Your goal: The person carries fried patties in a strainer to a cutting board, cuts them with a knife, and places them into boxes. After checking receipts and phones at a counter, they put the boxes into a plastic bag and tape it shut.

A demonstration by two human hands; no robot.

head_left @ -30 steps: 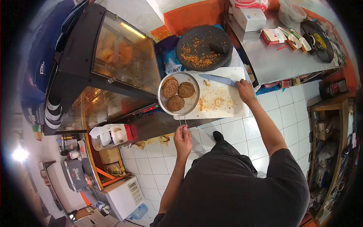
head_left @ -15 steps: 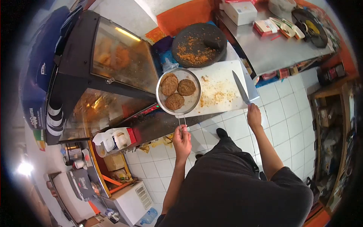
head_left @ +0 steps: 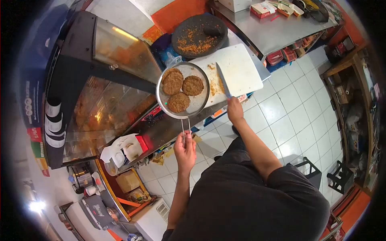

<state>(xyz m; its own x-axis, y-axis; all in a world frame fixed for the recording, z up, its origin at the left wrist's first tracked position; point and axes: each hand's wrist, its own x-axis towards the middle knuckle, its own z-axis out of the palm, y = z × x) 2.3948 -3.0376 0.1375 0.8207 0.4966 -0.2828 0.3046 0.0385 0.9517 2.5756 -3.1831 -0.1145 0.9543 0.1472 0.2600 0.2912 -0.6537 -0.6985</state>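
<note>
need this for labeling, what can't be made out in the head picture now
All in the head view:
Strainer: handle end hidden in the left hand
Knife: handle mostly covered by the right hand
White box: cut off by the top edge
Cabinet: contents blurred behind its glass
Red-and-white box: print too small to read

Glass display case (head_left: 116, 104); steel counter (head_left: 261, 36); wooden shelf (head_left: 341, 66).

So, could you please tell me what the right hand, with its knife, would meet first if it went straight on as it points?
Probably the dark round dish: the right hand's knife would reach its rim tip first, past the white board, though the blade's height is unclear.
</note>
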